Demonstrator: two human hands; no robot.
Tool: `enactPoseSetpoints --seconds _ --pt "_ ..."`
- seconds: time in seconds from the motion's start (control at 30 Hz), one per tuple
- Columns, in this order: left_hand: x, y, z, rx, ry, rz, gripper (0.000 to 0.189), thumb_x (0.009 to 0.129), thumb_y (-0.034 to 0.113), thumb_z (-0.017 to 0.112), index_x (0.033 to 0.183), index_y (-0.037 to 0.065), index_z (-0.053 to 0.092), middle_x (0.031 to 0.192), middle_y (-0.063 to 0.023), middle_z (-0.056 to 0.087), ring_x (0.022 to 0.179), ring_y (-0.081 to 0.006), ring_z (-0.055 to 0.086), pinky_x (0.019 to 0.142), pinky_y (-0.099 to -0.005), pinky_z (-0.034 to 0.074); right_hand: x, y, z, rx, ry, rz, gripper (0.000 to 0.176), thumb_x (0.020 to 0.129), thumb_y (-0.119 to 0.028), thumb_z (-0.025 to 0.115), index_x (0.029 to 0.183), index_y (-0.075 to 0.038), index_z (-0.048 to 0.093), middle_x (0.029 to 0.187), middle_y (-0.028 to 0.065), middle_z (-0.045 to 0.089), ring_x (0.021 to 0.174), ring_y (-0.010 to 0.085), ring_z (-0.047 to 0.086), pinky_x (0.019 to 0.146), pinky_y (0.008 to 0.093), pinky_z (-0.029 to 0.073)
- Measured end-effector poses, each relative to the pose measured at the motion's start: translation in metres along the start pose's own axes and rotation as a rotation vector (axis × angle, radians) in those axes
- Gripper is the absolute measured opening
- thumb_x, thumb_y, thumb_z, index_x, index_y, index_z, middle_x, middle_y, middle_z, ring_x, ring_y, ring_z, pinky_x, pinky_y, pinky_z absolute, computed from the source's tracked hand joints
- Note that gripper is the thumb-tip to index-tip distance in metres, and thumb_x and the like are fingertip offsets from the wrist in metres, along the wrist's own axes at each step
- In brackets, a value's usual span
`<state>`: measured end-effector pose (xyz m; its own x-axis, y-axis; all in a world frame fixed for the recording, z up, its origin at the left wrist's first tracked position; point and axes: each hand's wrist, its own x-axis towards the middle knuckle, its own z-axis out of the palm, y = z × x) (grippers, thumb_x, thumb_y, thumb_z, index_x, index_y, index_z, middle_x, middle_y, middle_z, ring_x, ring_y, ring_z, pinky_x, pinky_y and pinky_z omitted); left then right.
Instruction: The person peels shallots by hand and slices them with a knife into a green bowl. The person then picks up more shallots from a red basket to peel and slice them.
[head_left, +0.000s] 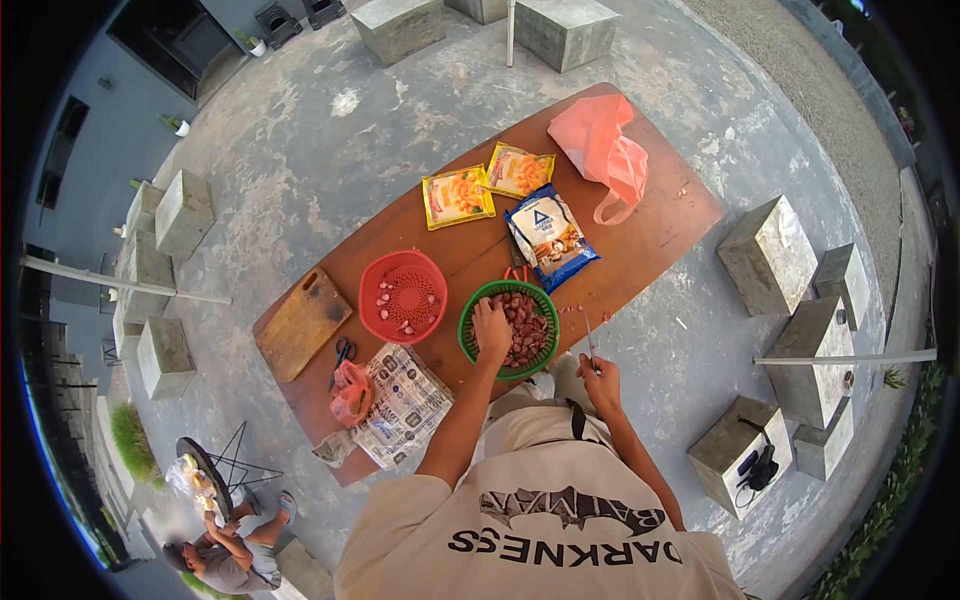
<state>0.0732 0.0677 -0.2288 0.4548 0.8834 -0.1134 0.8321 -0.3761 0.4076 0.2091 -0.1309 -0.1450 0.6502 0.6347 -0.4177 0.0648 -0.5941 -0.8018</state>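
My left hand (490, 328) reaches down into a green plastic basket (468, 345) filled with reddish-brown shallots (530, 330). Its fingertips are hidden among the shallots, so whether they grip one cannot be made out. Off the table's near edge, to the right of the basket, my right hand (600, 384) is closed around the handle of a small knife (590, 340), blade pointing away from me. To the left of the basket sits a red colander (375, 325) with several pale pink, peeled-looking shallots (405, 327) in it.
On the brown table (650, 265) lie a cutting board (303, 322), black scissors (343, 350), newspaper (405, 405), a small red plastic bag (350, 393), yellow food packets (458, 197), a blue-white packet (552, 238) and a pink bag (605, 150). A person (235, 555) sits at lower left.
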Motion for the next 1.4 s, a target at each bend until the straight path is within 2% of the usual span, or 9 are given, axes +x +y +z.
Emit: enactPoseSetpoints --seconds 0.3,0.4,0.57,0.7,0.8,0.9,1.13,1.27,1.4 --pt "0.009 0.01 0.004 -0.111 0.119 -0.042 0.025 0.086 0.01 0.057 0.109 0.002 0.055 0.107 -0.0159 0.058 0.101 -0.0363 0.055 0.088 -0.0465 0.043 0.004 -0.007 -0.038 0.265 0.039 0.208 0.052 0.095 -0.043 0.048 0.068 0.0 0.06 0.048 0.003 0.048 0.039 0.0106 0.046 0.041 0.0283 0.037" --pt "0.01 0.005 0.009 -0.075 -0.072 0.002 0.025 0.083 0.008 0.058 0.107 0.002 0.057 0.11 -0.0152 0.057 0.102 -0.0336 0.056 0.087 -0.0451 0.045 0.008 -0.023 -0.043 0.218 0.021 0.081 0.052 0.096 -0.041 0.046 0.069 0.0 0.061 0.048 0.0047 0.048 0.039 0.0119 0.048 0.041 0.0286 0.037" --pt "0.02 0.004 0.016 -0.191 0.056 -0.083 0.027 0.074 0.006 0.064 0.101 0.0 0.062 0.098 -0.016 0.063 0.09 -0.0358 0.061 0.08 -0.0429 0.049 0.013 -0.033 -0.054 0.213 -0.081 -0.168 0.035 0.101 -0.028 0.035 0.113 -0.001 0.054 0.059 0.0054 0.054 0.054 0.0133 0.054 0.051 0.0283 0.045" --pt "0.023 -0.006 0.009 -0.319 -0.108 -0.14 0.034 0.07 0.005 0.068 0.102 -0.002 0.059 0.083 -0.0163 0.066 0.078 -0.0335 0.064 0.076 -0.0402 0.052 0.012 -0.044 -0.059 0.26 -0.002 -0.35 0.031 0.099 -0.019 0.04 0.124 -0.003 0.049 0.068 0.0085 0.056 0.062 0.0145 0.053 0.059 0.029 0.046" --pt "0.004 0.015 -0.02 -0.578 -0.032 -0.27 0.035 0.069 0.006 0.073 0.1 -0.002 0.058 0.077 -0.0127 0.067 0.074 -0.0263 0.065 0.073 -0.0354 0.053 0.005 -0.066 -0.071 0.183 0.006 -0.421 0.029 0.097 -0.014 0.042 0.124 -0.008 0.048 0.08 0.0153 0.062 0.066 0.0224 0.059 0.066 0.0343 0.046" --pt "-0.02 0.039 -0.039 -1.333 0.026 -0.459 0.017 0.082 0.012 0.07 0.094 0.004 0.061 0.087 -0.0038 0.066 0.076 -0.0148 0.064 0.066 -0.0275 0.052 0.01 -0.077 -0.074 0.229 0.029 -0.49 0.03 0.094 -0.014 0.046 0.124 -0.006 0.048 0.081 0.0177 0.062 0.065 0.0277 0.058 0.065 0.0373 0.045" --pt "-0.074 0.1 -0.076 -1.94 -0.186 -0.481 0.012 0.09 0.018 0.062 0.097 0.009 0.06 0.089 -0.0021 0.065 0.08 -0.0116 0.062 0.07 -0.0231 0.051 0.016 -0.089 -0.069 0.114 -0.336 -0.559 0.047 0.093 -0.036 0.05 0.128 -0.005 0.045 0.067 0.0157 0.056 0.057 0.0269 0.053 0.058 0.0371 0.04" --pt "-0.091 0.139 -0.101 -1.965 -0.086 -0.381 0.013 0.093 0.021 0.058 0.092 0.008 0.06 0.084 -0.0011 0.065 0.073 -0.0093 0.06 0.063 -0.0211 0.049 0.01 -0.1 -0.061 0.266 -0.589 -0.646 0.058 0.093 -0.043 0.047 0.136 -0.007 0.037 0.065 0.0168 0.055 0.057 0.0272 0.053 0.056 0.0363 0.038" --pt "-0.098 0.152 -0.112 -1.49 0.114 -0.343 0.027 0.099 0.028 0.046 0.089 0.006 0.057 0.072 -0.0001 0.06 0.061 -0.0053 0.053 0.052 -0.0204 0.04 0.003 -0.107 -0.057 0.176 -0.681 -0.665 0.061 0.091 -0.037 0.051 0.14 -0.007 0.03 0.068 0.0195 0.056 0.061 0.0314 0.056 0.059 0.0378 0.041"
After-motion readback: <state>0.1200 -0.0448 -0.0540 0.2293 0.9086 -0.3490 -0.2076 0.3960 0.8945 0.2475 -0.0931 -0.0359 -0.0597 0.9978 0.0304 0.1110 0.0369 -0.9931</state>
